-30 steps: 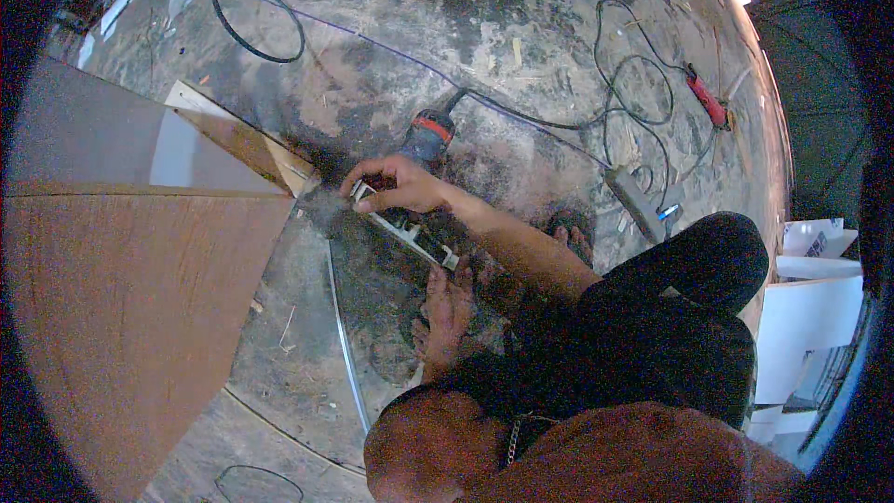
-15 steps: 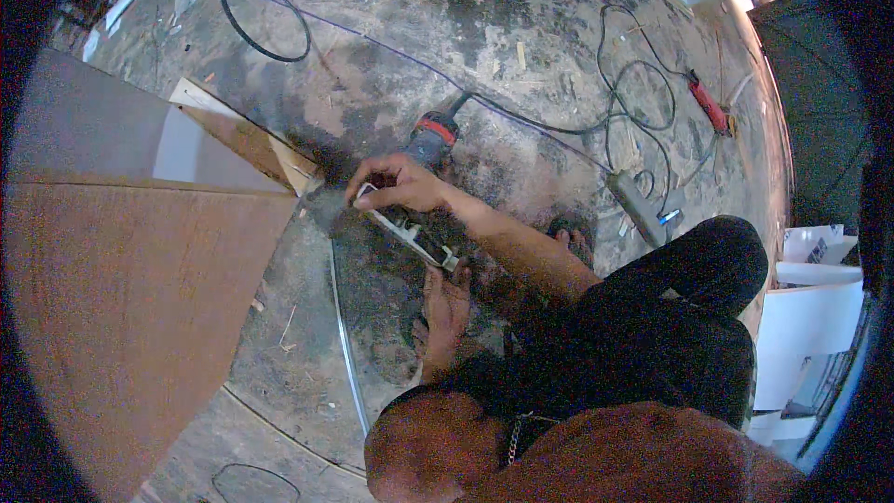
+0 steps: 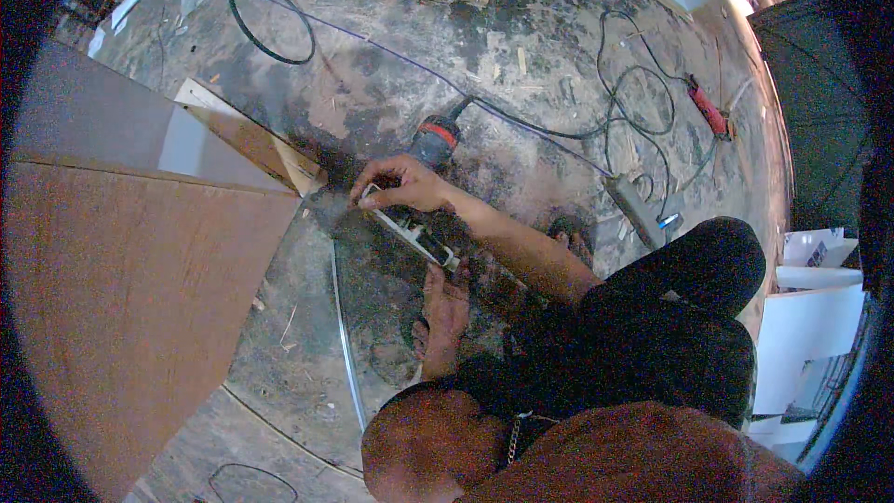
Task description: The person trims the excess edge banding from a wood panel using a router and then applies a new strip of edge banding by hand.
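A long, narrow metal-edged thing with a dark middle and small pale fittings lies slantwise between my hands; its exact kind I cannot make out. My right hand is closed round its far end, with the thumb laid along the near side. At the near end, my left hand has its fingertips against it, partly in shadow. A dark corded power tool with a red band rests on the floor just beyond my right hand.
A large brown wooden panel and a wooden piece stand at left. A thin metal strip lies nearby. To the right are looped cables, a red tool, a grey-green long block and white panels.
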Tool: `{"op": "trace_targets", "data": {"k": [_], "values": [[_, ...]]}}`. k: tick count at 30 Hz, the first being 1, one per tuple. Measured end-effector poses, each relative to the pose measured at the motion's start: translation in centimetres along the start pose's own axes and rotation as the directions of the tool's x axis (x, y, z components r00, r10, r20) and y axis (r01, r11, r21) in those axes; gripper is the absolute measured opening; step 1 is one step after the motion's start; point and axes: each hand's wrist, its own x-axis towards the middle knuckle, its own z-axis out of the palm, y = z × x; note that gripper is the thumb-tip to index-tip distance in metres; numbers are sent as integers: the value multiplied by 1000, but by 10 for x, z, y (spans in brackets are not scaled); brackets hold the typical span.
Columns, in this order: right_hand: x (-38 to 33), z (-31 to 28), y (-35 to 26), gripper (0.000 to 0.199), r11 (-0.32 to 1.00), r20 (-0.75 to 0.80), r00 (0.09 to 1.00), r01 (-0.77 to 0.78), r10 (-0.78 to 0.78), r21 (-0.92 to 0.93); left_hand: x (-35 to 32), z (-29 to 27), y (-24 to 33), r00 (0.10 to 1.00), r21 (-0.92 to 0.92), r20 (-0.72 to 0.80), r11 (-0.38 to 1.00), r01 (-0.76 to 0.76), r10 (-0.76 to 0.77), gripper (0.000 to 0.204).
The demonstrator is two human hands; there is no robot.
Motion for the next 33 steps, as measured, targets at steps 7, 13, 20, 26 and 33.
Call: {"op": "trace_targets", "data": {"k": [7,13,20,26,33], "values": [[-4,-4,3,22,999,3,999,-34,34,16,-2,9,-1,999,67,-51,998,-1,4,32],[-6,-1,-7,24,998,-3,998,-68,68,8,0,-1,0,1000,132,11,991,-20,19,33],[-10,-1,-10,23,996,10,996,-93,93,-7,0,-6,3,998,65,-48,997,45,-42,37],[-14,-5,-4,22,999,1,999,-41,41,-34,-2,4,-4,999,70,-31,997,-20,22,39],[-18,-1,-9,20,999,-17,999,-44,44,-6,-3,10,2,999,64,48,998,-8,4,43]]}}
